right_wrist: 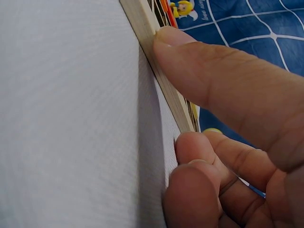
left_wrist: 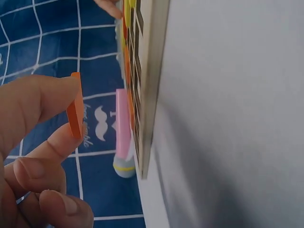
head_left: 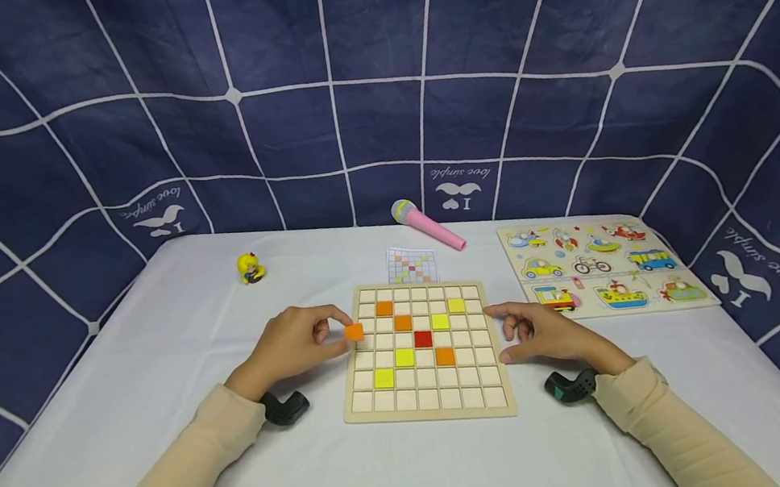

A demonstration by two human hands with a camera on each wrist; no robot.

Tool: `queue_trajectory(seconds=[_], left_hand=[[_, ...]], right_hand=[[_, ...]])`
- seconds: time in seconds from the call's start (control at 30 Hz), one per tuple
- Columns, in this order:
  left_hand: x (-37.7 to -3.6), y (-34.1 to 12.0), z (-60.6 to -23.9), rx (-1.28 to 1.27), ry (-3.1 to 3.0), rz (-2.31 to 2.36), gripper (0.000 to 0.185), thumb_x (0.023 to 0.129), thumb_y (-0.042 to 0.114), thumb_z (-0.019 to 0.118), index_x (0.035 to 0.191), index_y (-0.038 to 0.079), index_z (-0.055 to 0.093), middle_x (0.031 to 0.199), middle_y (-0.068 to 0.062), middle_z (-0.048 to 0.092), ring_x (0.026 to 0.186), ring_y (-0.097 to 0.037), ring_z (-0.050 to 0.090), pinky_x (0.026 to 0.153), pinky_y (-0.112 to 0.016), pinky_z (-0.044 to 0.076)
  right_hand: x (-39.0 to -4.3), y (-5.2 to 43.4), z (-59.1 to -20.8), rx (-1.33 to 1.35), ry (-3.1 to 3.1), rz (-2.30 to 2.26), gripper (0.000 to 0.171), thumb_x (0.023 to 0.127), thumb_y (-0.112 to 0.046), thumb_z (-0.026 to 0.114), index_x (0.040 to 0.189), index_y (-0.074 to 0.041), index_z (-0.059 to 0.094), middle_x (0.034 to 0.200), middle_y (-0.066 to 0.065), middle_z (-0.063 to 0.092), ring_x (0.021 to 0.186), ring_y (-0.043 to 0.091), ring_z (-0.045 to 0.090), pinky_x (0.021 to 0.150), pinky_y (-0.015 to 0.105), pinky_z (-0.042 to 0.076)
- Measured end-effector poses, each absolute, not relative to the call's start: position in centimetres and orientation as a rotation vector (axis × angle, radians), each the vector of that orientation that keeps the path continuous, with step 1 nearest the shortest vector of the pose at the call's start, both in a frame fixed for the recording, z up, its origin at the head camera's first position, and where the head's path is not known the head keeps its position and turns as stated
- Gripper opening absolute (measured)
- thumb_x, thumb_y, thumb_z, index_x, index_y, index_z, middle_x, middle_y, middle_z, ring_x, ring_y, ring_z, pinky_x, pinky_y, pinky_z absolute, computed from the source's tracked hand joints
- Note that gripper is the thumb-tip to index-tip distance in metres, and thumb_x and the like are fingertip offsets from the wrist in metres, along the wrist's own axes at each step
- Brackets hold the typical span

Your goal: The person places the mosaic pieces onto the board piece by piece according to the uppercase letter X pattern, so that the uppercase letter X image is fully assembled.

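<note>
My left hand [head_left: 298, 342] pinches a small orange square tile [head_left: 354, 332] between thumb and forefinger, over the left edge of a wooden grid board [head_left: 429, 417]. The left wrist view shows this orange tile [left_wrist: 75, 107] edge-on, raised off the board. Yellow and orange tiles lie in several cells, with one red tile [head_left: 423, 339] near the middle. At the board's right edge, my right hand [head_left: 545, 331] touches the rim with thumb and forefinger spread apart. Its thumb [right_wrist: 190, 61] rests against the wooden edge in the right wrist view, the other fingers bent below.
Behind the board lies a printed pattern card [head_left: 411, 264], and past it a pink microphone [head_left: 432, 228]. A vehicle puzzle board [head_left: 597, 267] occupies the back right. A small yellow-haired figurine [head_left: 250, 268] stands at the back left. Dark blue checked cloth [head_left: 374, 115] hangs behind the white-covered table [head_left: 433, 474].
</note>
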State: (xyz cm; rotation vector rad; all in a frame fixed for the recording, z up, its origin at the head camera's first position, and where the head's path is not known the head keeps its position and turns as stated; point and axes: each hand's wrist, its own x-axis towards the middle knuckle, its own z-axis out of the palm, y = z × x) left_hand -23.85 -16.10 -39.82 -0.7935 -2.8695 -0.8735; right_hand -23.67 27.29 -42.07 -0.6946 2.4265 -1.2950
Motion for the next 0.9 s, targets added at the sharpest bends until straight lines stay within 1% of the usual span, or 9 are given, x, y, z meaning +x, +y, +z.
queue_trajectory(seconds=[0.17, 0.37, 0.53, 0.67, 0.9], left_hand=[[-23.2, -15.1, -39.5, -0.817, -2.855, -0.857, 0.025, 0.087, 0.025, 0.088, 0.11, 0.019, 0.08, 0.064, 0.012, 0.044, 0.057, -0.007, 0.042, 0.06, -0.028, 0.034], [-22.2, -13.7, -39.4, -0.838, -2.823, -0.841, 0.026, 0.087, 0.027, 0.088, 0.11, 0.018, 0.08, 0.063, 0.014, 0.042, 0.056, -0.004, 0.04, 0.058, -0.027, 0.033], [-21.3, -12.5, -39.4, -0.846, -2.804, -0.851, 0.025, 0.087, 0.026, 0.087, 0.11, 0.018, 0.079, 0.062, 0.015, 0.041, 0.055, -0.003, 0.039, 0.057, -0.026, 0.032], [-20.7, -11.5, -39.6, -0.859, -2.783, -0.85, 0.026, 0.087, 0.029, 0.088, 0.109, 0.019, 0.08, 0.061, 0.016, 0.04, 0.055, -0.002, 0.038, 0.055, -0.026, 0.031], [-20.0, -9.8, -39.9, -0.881, -2.789, -0.829, 0.023, 0.087, 0.029, 0.087, 0.108, 0.021, 0.081, 0.059, 0.017, 0.04, 0.055, 0.0, 0.039, 0.054, -0.027, 0.034]], right_hand=[[-23.7, 27.3, -42.1, -0.691, 2.424, -1.303, 0.077, 0.086, -0.007, 0.09, 0.15, 0.013, 0.052, 0.097, 0.007, 0.06, 0.073, 0.013, 0.05, 0.065, 0.024, 0.043], [-23.8, 27.4, -42.2, -0.687, 2.43, -1.29, 0.078, 0.085, -0.006, 0.09, 0.15, 0.013, 0.052, 0.097, 0.007, 0.06, 0.073, 0.012, 0.05, 0.065, 0.024, 0.043], [-23.9, 27.4, -42.3, -0.696, 2.426, -1.288, 0.078, 0.085, -0.006, 0.09, 0.15, 0.014, 0.052, 0.097, 0.007, 0.059, 0.074, 0.012, 0.05, 0.066, 0.023, 0.042], [-23.9, 27.4, -42.2, -0.699, 2.432, -1.279, 0.077, 0.085, -0.007, 0.09, 0.15, 0.013, 0.052, 0.097, 0.007, 0.06, 0.073, 0.012, 0.05, 0.066, 0.023, 0.043], [-23.8, 27.4, -42.2, -0.689, 2.433, -1.281, 0.077, 0.085, -0.006, 0.09, 0.149, 0.014, 0.052, 0.097, 0.007, 0.06, 0.073, 0.012, 0.05, 0.066, 0.024, 0.043]])
